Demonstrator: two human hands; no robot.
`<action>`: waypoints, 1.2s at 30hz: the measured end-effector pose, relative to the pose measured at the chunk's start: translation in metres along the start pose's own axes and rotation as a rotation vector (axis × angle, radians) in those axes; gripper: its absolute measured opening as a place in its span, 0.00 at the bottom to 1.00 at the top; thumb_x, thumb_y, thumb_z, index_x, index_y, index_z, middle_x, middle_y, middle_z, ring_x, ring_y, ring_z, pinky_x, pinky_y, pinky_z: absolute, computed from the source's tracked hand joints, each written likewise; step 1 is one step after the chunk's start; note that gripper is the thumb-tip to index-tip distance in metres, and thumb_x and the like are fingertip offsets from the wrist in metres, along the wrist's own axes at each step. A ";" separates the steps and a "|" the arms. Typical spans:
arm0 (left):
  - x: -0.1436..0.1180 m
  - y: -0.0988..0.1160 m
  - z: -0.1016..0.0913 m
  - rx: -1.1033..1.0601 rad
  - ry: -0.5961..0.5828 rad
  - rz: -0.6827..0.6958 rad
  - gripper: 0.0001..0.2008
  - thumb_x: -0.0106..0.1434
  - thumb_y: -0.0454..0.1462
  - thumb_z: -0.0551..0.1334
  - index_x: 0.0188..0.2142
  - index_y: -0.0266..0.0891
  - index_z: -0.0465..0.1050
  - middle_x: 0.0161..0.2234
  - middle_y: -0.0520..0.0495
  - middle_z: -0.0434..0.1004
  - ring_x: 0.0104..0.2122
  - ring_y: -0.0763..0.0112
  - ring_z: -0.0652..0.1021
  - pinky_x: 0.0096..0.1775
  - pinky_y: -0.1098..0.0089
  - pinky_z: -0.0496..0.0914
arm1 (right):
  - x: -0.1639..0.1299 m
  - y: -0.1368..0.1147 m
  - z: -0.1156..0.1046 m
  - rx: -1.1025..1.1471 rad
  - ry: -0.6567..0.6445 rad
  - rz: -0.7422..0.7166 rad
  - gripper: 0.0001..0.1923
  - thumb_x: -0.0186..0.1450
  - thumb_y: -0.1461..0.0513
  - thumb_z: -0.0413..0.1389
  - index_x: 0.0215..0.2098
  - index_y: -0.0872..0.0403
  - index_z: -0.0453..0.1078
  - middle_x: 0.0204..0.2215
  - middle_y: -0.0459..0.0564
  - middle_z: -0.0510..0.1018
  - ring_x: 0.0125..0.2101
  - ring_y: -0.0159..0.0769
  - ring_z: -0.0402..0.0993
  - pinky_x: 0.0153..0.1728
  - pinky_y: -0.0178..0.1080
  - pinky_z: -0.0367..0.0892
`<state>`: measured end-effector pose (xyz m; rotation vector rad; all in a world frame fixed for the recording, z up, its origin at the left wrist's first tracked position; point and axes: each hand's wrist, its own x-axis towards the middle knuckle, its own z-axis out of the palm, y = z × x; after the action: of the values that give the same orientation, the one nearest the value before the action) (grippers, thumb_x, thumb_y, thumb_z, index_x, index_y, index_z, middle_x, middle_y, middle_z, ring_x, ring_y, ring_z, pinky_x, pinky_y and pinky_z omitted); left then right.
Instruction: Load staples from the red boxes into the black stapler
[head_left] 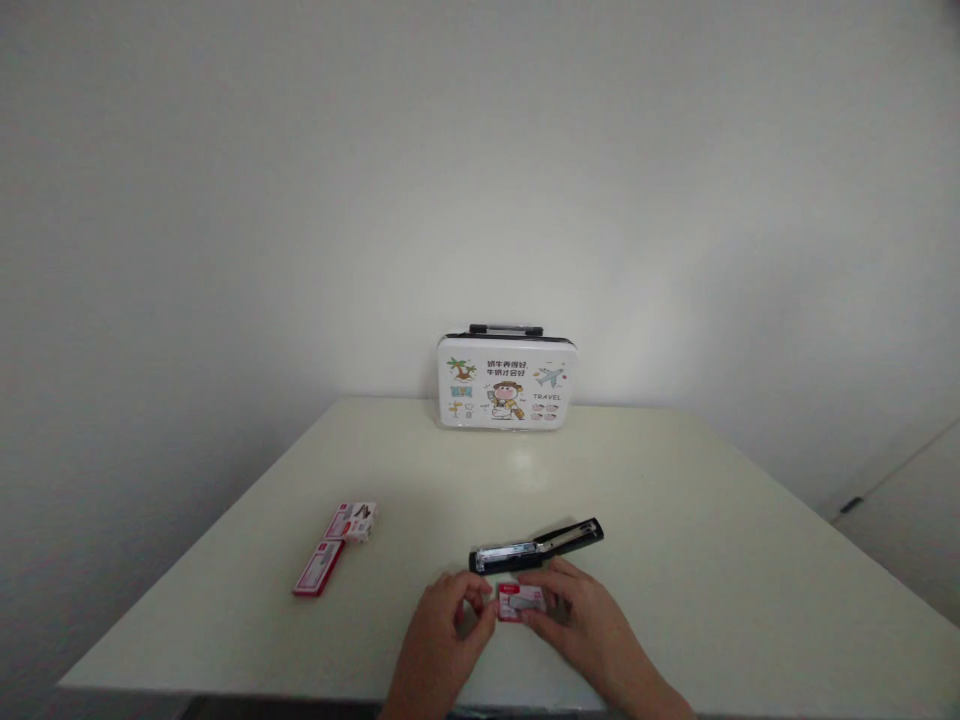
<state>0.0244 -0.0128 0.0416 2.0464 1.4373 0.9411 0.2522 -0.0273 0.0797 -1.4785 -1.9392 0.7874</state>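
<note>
A small red and white staple box (520, 602) lies between my hands near the table's front edge. My right hand (581, 610) grips its right end between thumb and fingers. At the box's left end, the thumb and fingers of my left hand (454, 620) are pinched together against it. Just beyond the hands rests a black stapler (536, 548), unfolded, with its metal staple channel exposed and facing up. Whether the box's end flap is lifted is too small to see.
Two more red and white boxes, one at the back (351, 521) and one in front (319, 568), lie touching on the left of the pale table (660, 480). A white cartoon-printed case (507, 383) with a black handle stands by the wall.
</note>
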 end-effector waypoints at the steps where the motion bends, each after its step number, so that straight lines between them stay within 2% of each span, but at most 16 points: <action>1: 0.005 -0.002 -0.002 0.033 0.059 -0.031 0.06 0.67 0.40 0.62 0.42 0.43 0.75 0.36 0.49 0.77 0.37 0.63 0.75 0.42 0.63 0.68 | 0.002 -0.003 0.001 -0.024 -0.009 0.000 0.11 0.64 0.59 0.62 0.45 0.43 0.80 0.39 0.46 0.79 0.36 0.37 0.75 0.36 0.35 0.64; 3: 0.017 -0.004 -0.006 0.127 0.138 -0.054 0.08 0.66 0.40 0.64 0.44 0.43 0.75 0.41 0.47 0.77 0.42 0.60 0.75 0.45 0.62 0.67 | 0.006 -0.007 0.003 -0.086 -0.032 -0.001 0.08 0.65 0.61 0.61 0.41 0.43 0.81 0.37 0.45 0.78 0.34 0.36 0.74 0.35 0.34 0.62; 6: 0.031 -0.005 -0.008 0.195 0.076 -0.016 0.18 0.60 0.40 0.69 0.50 0.48 0.75 0.48 0.48 0.76 0.49 0.57 0.73 0.49 0.59 0.64 | 0.015 -0.011 0.005 -0.159 -0.038 -0.042 0.07 0.66 0.62 0.59 0.39 0.46 0.79 0.34 0.45 0.76 0.34 0.35 0.73 0.35 0.34 0.61; 8: 0.035 -0.004 -0.008 0.190 0.008 0.012 0.16 0.60 0.40 0.70 0.48 0.52 0.77 0.46 0.50 0.77 0.48 0.58 0.73 0.49 0.60 0.63 | 0.023 -0.012 0.004 -0.172 -0.006 -0.079 0.07 0.68 0.61 0.57 0.41 0.47 0.78 0.34 0.45 0.76 0.34 0.35 0.73 0.36 0.34 0.60; 11: 0.032 -0.003 -0.007 0.183 -0.029 0.031 0.14 0.61 0.41 0.69 0.47 0.53 0.78 0.45 0.51 0.78 0.47 0.60 0.73 0.50 0.60 0.62 | 0.036 -0.010 0.001 -0.185 0.026 -0.097 0.07 0.70 0.59 0.56 0.42 0.47 0.77 0.34 0.44 0.75 0.34 0.35 0.72 0.36 0.34 0.60; 16: 0.030 -0.004 -0.008 0.181 -0.045 0.035 0.14 0.62 0.42 0.68 0.48 0.53 0.78 0.47 0.51 0.77 0.48 0.60 0.73 0.50 0.60 0.61 | 0.050 -0.003 0.002 -0.209 0.005 -0.128 0.07 0.70 0.59 0.57 0.42 0.47 0.77 0.35 0.43 0.75 0.34 0.34 0.73 0.36 0.34 0.59; 22: 0.030 -0.005 -0.007 0.173 -0.046 0.024 0.13 0.62 0.42 0.69 0.47 0.52 0.78 0.46 0.51 0.77 0.48 0.59 0.73 0.49 0.60 0.60 | 0.051 -0.008 0.002 -0.236 -0.040 -0.154 0.09 0.70 0.59 0.55 0.42 0.46 0.78 0.35 0.44 0.76 0.34 0.34 0.74 0.35 0.34 0.59; 25: 0.030 -0.005 -0.007 0.168 -0.039 0.030 0.12 0.63 0.42 0.68 0.47 0.52 0.78 0.46 0.51 0.77 0.48 0.59 0.73 0.49 0.59 0.60 | 0.048 -0.008 0.000 -0.255 0.006 -0.100 0.08 0.68 0.59 0.59 0.45 0.46 0.77 0.33 0.44 0.77 0.33 0.35 0.74 0.34 0.34 0.58; 28: 0.030 -0.004 -0.008 0.170 -0.041 0.019 0.12 0.62 0.41 0.69 0.47 0.52 0.78 0.46 0.51 0.77 0.48 0.59 0.73 0.50 0.59 0.61 | 0.042 -0.008 0.003 -0.256 0.115 0.048 0.08 0.69 0.56 0.57 0.40 0.50 0.76 0.28 0.46 0.77 0.30 0.36 0.73 0.31 0.35 0.57; 30: 0.031 -0.003 -0.008 0.171 -0.045 0.005 0.12 0.62 0.41 0.69 0.46 0.53 0.78 0.46 0.52 0.77 0.48 0.59 0.73 0.50 0.59 0.61 | 0.038 -0.011 0.009 -0.224 0.127 0.086 0.12 0.71 0.55 0.54 0.36 0.51 0.76 0.26 0.46 0.77 0.28 0.36 0.72 0.30 0.36 0.56; 33: 0.030 -0.003 -0.008 0.167 -0.043 0.001 0.12 0.63 0.41 0.69 0.46 0.54 0.77 0.46 0.52 0.77 0.48 0.60 0.73 0.50 0.60 0.61 | 0.030 -0.011 0.018 -0.057 0.054 0.024 0.13 0.71 0.53 0.54 0.41 0.50 0.77 0.27 0.45 0.78 0.27 0.35 0.71 0.30 0.36 0.57; 35: 0.030 -0.003 -0.008 0.167 -0.042 0.002 0.12 0.63 0.42 0.68 0.47 0.54 0.77 0.46 0.53 0.77 0.48 0.60 0.73 0.50 0.60 0.61 | 0.023 0.000 0.017 0.085 0.055 0.038 0.16 0.71 0.50 0.53 0.42 0.52 0.77 0.26 0.45 0.77 0.27 0.35 0.70 0.29 0.35 0.58; 36: 0.030 -0.004 -0.008 0.168 -0.042 0.000 0.12 0.63 0.42 0.68 0.47 0.54 0.77 0.46 0.53 0.77 0.49 0.60 0.73 0.50 0.60 0.61 | 0.018 0.010 0.014 0.133 0.079 0.081 0.19 0.70 0.48 0.53 0.39 0.53 0.77 0.25 0.45 0.76 0.27 0.35 0.69 0.28 0.35 0.58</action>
<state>0.0226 0.0161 0.0522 2.1723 1.5402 0.7953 0.2438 -0.0097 0.0646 -1.4930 -1.7432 0.8630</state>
